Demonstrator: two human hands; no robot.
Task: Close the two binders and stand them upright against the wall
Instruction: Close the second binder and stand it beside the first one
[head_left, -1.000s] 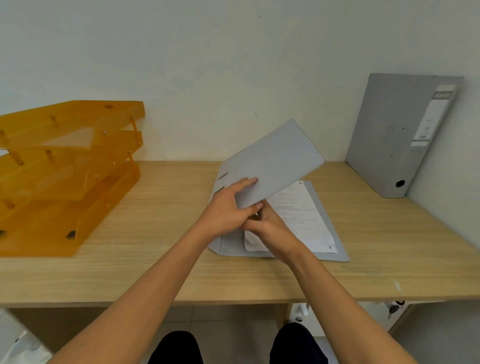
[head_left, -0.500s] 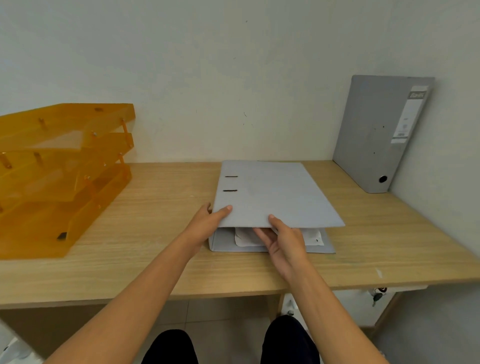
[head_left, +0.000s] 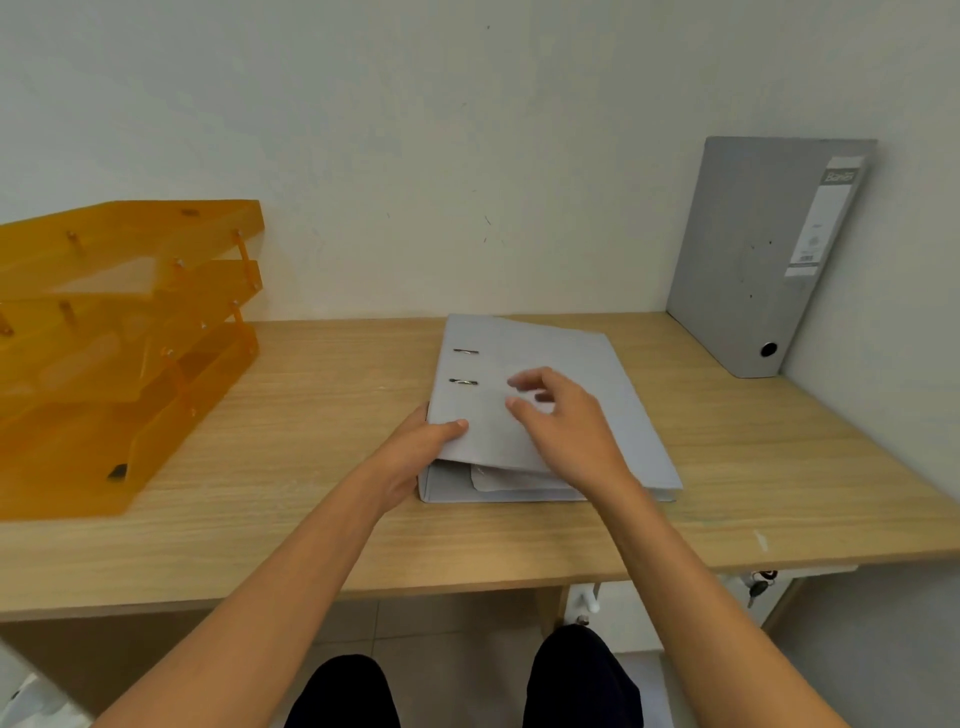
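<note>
A light grey binder lies flat in the middle of the wooden desk, its cover down but slightly raised at the near edge, where white paper shows inside. My left hand grips the cover's near left corner, thumb on top. My right hand hovers over the cover with fingers spread and blurred, holding nothing. A second grey binder stands upright at the back right, leaning in the corner of the walls.
A stack of orange translucent letter trays fills the desk's left side. White walls bound the desk at the back and right. Keys hang under the front edge at right. My knees show below the desk.
The binder's cover came down from raised to nearly flat. My right hand left the pages under the cover and now sits above it. My left hand stayed at the near left corner.
</note>
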